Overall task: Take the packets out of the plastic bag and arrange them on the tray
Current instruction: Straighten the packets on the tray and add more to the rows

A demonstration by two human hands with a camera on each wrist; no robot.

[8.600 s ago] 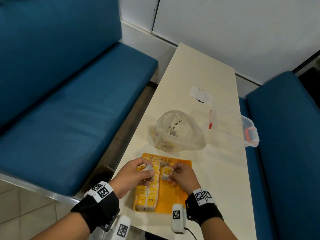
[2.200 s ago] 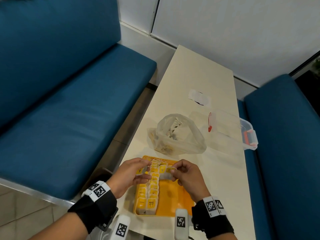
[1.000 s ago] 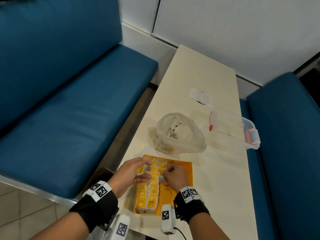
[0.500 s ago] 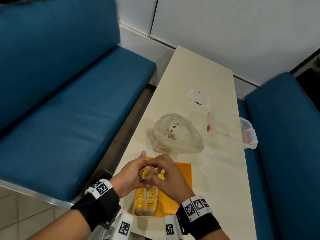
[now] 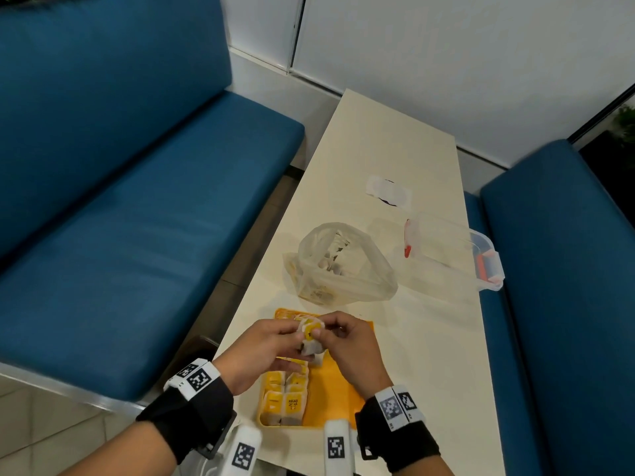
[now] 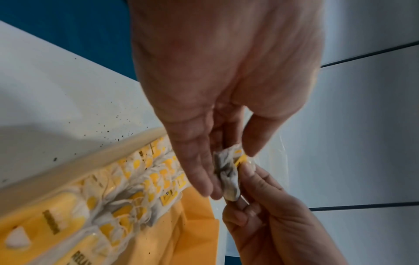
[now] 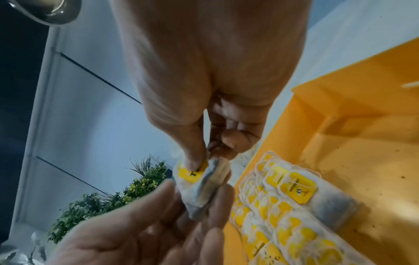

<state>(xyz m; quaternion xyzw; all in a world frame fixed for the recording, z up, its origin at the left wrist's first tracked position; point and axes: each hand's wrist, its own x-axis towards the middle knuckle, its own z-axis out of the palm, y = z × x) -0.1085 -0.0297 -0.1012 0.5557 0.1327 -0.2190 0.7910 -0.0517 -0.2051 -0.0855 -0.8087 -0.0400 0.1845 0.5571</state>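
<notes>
Both hands hold one white packet with a yellow tag point(image 5: 311, 333) just above the far end of the yellow tray point(image 5: 343, 389). My left hand point(image 5: 295, 333) pinches it from the left between thumb and fingers point(image 6: 204, 170). My right hand point(image 5: 321, 331) pinches its yellow tag point(image 7: 192, 172) with the thumb. Two rows of packets point(image 5: 285, 396) lie along the tray's left side, also seen as rows of packets point(image 7: 283, 206). The clear plastic bag point(image 5: 343, 266) with more packets inside sits beyond the tray.
A clear lidded container point(image 5: 450, 255) with red clips stands at the table's right edge, partly overhanging. A white paper label point(image 5: 388, 194) lies farther back. Blue benches point(image 5: 137, 218) flank the narrow table. The tray's right half point(image 7: 362, 143) is bare.
Since a second ago both hands have lifted off the packet rows and come together around one packet above the tray. The bag and container have not moved.
</notes>
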